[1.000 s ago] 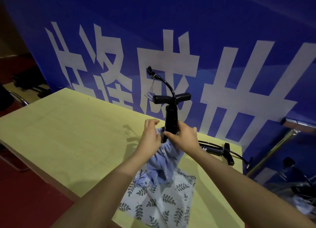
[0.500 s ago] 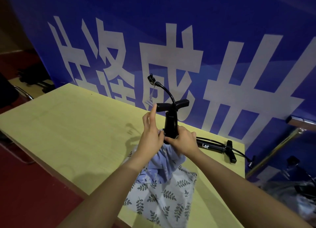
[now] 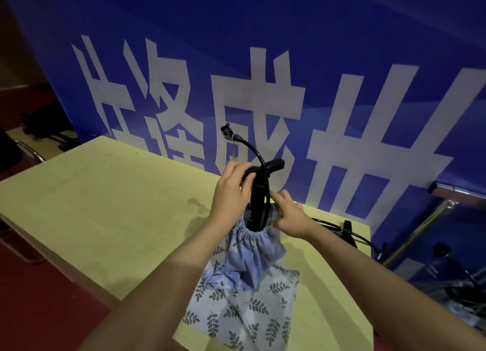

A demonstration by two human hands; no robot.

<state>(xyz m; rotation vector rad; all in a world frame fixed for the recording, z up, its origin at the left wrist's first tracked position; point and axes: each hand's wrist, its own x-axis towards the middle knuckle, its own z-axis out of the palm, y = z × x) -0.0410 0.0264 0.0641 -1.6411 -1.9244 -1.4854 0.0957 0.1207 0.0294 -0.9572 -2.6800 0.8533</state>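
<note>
A black hand pump [image 3: 257,200] stands upright on the table, its lower part inside a blue floral drawstring bag [image 3: 252,250]. Its T-handle and curved hose with a nozzle rise above the bag's gathered mouth. My left hand [image 3: 231,190] grips the left end of the T-handle. My right hand [image 3: 289,216] pinches the bag's mouth against the pump's barrel on the right side. A second bag with a leaf print [image 3: 244,314] lies flat on the table under the first one.
The pale wooden table [image 3: 105,206] stands against a blue banner [image 3: 263,74] with large white characters. Another black pump [image 3: 347,235] lies at the table's far right edge. A metal frame and dark gear sit on the floor at right.
My left hand rose from the bag's mouth and closed around the pump's T-handle. My right hand stayed at the bag's mouth. The camera view shifted slightly.
</note>
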